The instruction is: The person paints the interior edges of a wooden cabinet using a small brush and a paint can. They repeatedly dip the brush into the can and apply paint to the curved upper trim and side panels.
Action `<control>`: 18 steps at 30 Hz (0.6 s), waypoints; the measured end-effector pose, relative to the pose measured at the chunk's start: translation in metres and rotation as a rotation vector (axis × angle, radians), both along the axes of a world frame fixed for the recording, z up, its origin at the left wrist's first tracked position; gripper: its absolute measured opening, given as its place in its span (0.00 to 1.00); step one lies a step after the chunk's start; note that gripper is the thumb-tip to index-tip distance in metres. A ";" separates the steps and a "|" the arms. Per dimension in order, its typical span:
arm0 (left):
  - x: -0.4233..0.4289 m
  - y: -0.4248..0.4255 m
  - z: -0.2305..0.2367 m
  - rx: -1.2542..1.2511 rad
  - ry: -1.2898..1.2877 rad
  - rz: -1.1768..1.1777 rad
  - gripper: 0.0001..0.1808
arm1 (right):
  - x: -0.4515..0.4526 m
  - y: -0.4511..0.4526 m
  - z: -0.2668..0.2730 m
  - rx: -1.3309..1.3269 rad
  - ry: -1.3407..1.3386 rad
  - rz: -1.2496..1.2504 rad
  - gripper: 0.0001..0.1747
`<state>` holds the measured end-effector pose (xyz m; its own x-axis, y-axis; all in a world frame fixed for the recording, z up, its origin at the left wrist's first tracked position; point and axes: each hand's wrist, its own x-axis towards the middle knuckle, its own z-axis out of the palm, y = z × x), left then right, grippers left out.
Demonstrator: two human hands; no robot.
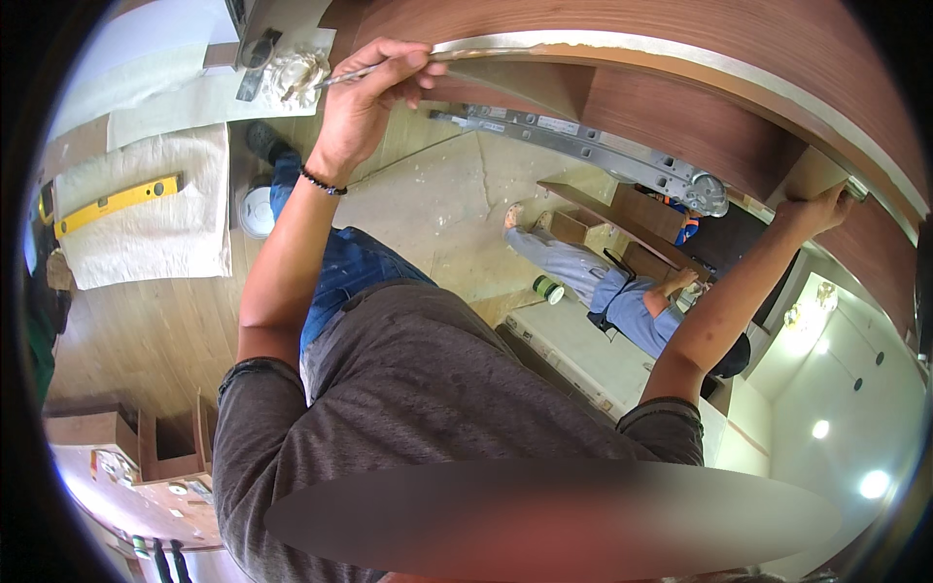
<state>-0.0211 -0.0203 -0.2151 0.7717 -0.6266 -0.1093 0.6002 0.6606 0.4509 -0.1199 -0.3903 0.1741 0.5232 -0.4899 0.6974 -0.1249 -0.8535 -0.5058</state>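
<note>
My left hand point(383, 73), with a dark bead bracelet on the wrist, pinches a thin artist's paintbrush point(474, 54). Its tip touches the long curved edge of a wood-grain cabinet panel point(656, 18). Along that edge runs a pale strip point(627, 38), and a brown band point(656, 65) with an uneven border lies beside it. My right hand point(813, 211) is raised at the far right by the same edge, its fingers bent. A small shiny thing point(856, 189) shows at its fingertips; whether the hand grips this or the panel is unclear.
An aluminium folding ladder point(583, 138) stands under the cabinet. A co-worker in grey-blue clothes point(627, 291) is beside wooden shelving point(605, 211). A yellow spirit level point(120, 204) rests on a white sheet point(146, 255). A white lidded bucket point(256, 211) and crumpled white material point(295, 76) are at left.
</note>
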 end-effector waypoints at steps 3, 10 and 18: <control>0.001 0.008 -0.001 -0.125 0.073 0.020 0.10 | 0.004 0.004 0.000 -0.019 -0.029 -0.037 0.27; 0.013 -0.013 0.081 -0.247 -0.044 0.021 0.12 | 0.006 0.007 -0.003 0.043 -0.064 -0.006 0.21; 0.020 -0.034 0.109 -0.265 -0.118 -0.039 0.11 | 0.007 0.013 -0.002 0.072 -0.061 0.053 0.22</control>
